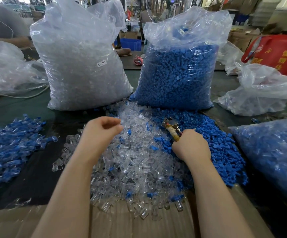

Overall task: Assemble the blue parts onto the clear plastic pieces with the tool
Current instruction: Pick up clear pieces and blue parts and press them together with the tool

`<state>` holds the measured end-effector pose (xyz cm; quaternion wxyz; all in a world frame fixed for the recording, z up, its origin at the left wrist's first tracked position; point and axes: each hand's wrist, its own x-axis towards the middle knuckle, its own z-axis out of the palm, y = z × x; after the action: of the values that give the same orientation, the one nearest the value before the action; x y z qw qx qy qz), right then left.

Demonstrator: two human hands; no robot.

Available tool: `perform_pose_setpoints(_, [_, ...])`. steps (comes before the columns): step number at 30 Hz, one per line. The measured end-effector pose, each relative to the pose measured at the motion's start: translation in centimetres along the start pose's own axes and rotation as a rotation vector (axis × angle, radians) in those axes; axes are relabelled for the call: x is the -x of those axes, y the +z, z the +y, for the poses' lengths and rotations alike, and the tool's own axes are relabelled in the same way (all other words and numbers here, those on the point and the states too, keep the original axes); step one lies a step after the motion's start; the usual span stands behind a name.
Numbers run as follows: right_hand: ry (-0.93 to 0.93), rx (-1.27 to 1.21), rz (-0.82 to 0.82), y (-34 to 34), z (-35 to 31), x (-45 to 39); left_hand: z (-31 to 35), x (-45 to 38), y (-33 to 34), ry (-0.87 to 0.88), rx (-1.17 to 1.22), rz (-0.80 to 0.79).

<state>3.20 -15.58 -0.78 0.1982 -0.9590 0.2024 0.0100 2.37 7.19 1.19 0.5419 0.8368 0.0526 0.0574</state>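
Observation:
A heap of clear plastic pieces [136,157] covers the middle of the table. To its right lies a heap of loose blue parts [213,143]. My right hand [191,145] grips the handles of a pair of pliers [172,127], whose metal jaws point up and left over the blue heap. My left hand [101,129] hovers over the top left of the clear heap with its fingers curled inward; whether it holds a piece is hidden. A pile of assembled blue-and-clear pieces [10,143] lies at the left.
Two tall plastic bags stand behind the heaps: one of clear pieces [80,66], one of blue parts [179,73]. Another bag of assembled pieces [273,152] lies at the right. Crumpled bags [259,93] and a red bag [280,54] sit farther right. Cardboard [139,224] covers the near edge.

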Motion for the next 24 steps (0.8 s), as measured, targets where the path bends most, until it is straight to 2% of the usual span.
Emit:
perform_pose_setpoints(2, [-0.010,0.008,0.007,0.1,0.1,-0.1,-0.2,-0.2,1.3,0.018,-0.183,-0.065])
perform_pose_setpoints(5, [-0.054,0.007,0.014,0.3,0.1,-0.2,-0.7,-0.5,2.5,0.058,-0.645,-0.052])
perform_pose_setpoints(7, [-0.080,0.002,0.012,0.5,0.1,-0.2,-0.8,-0.4,3.0,0.086,-0.770,-0.038])
perform_pose_setpoints(15, [-0.084,0.016,0.016,0.7,0.0,-0.3,-0.6,0.1,3.0,0.094,-0.619,0.058])
perform_pose_setpoints(20, [-0.052,0.015,-0.003,0.6,-0.1,-0.1,-0.3,0.2,2.9,0.074,-0.605,0.097])
perform_pose_setpoints(24, [-0.038,-0.011,0.066,0.5,-0.3,-0.1,-0.1,0.2,2.9,0.091,-0.378,0.140])
